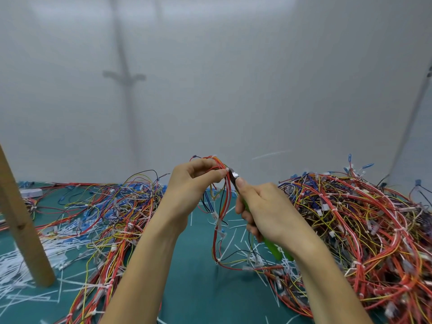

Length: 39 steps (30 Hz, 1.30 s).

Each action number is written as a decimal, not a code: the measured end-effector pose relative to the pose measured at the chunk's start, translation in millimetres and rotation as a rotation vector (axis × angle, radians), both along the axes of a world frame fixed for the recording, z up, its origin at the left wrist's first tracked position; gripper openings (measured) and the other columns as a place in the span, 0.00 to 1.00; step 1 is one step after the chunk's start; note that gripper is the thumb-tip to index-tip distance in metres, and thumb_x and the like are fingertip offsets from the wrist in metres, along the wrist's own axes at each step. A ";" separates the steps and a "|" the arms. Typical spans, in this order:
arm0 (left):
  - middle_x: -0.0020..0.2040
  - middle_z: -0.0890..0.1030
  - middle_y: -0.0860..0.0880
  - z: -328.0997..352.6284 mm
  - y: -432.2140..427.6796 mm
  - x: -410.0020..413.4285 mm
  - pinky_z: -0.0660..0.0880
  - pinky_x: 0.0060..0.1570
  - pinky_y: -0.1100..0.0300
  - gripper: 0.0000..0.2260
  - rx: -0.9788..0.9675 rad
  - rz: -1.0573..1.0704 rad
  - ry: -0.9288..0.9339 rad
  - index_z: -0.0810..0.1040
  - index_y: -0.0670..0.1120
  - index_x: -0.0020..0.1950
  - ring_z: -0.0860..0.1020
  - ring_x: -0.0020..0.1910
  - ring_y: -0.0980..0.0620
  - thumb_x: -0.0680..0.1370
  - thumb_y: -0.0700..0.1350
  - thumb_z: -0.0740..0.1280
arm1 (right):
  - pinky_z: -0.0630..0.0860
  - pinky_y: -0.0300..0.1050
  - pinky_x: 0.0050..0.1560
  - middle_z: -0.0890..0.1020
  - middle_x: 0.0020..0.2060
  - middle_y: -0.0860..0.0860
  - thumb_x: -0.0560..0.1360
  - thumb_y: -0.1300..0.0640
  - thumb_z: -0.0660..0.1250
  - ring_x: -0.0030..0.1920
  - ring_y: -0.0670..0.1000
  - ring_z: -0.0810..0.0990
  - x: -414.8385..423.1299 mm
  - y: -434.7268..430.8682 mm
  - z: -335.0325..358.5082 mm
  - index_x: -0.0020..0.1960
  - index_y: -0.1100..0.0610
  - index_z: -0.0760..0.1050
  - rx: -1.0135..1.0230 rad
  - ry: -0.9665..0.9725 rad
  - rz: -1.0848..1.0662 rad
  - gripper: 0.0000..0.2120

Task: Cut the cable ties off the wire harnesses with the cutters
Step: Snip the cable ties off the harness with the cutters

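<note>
Above the green mat (187, 288), left hand (189, 183) pinched a thin multicoloured wire harness (222, 206) held up in a loop; right hand (261, 209) gripped green-handled cutters (233, 175), metal tip at a white cable tie (226, 170). Tangled wire piles (364, 230) lay both sides.

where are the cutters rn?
Head view, centre: the cutters are gripped in the right hand, tip against the wire harness that the left hand holds up.
</note>
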<state>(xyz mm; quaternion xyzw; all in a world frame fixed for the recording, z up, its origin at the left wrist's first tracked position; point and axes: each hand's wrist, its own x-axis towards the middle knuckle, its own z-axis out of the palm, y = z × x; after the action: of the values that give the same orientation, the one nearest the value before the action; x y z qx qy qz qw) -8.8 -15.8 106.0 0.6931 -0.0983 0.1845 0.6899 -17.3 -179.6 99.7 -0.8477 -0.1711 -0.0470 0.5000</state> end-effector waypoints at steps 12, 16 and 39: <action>0.47 0.83 0.48 -3.2 5.9 4.5 0.79 0.50 0.57 0.10 -0.124 0.087 0.074 0.82 0.52 0.51 0.80 0.46 0.55 0.77 0.38 0.69 | 0.72 0.41 0.29 0.79 0.25 0.42 0.75 0.51 0.72 0.24 0.45 0.78 11.4 9.3 -13.7 0.42 0.52 0.79 0.206 0.031 -0.012 0.06; 0.43 0.82 0.49 -5.7 10.5 7.5 0.80 0.44 0.60 0.10 0.000 0.235 -0.025 0.83 0.49 0.51 0.81 0.39 0.56 0.73 0.38 0.74 | 0.74 0.44 0.29 0.83 0.30 0.48 0.76 0.59 0.71 0.24 0.47 0.76 10.4 10.1 -9.6 0.42 0.56 0.78 0.399 0.028 -0.034 0.04; 0.49 0.84 0.46 2.8 -3.1 -10.6 0.79 0.45 0.63 0.16 0.183 -0.196 0.091 0.81 0.48 0.60 0.83 0.46 0.50 0.74 0.38 0.73 | 0.73 0.33 0.33 0.84 0.37 0.40 0.76 0.66 0.68 0.32 0.39 0.77 10.4 -2.4 -5.1 0.49 0.43 0.81 0.317 -0.123 0.181 0.17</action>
<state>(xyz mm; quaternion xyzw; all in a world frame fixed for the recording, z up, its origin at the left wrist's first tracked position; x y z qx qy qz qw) -19.4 -19.0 108.8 0.7478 -0.1504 0.0750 0.6423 -6.9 -182.0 94.6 -0.7351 -0.2673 -0.0800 0.6179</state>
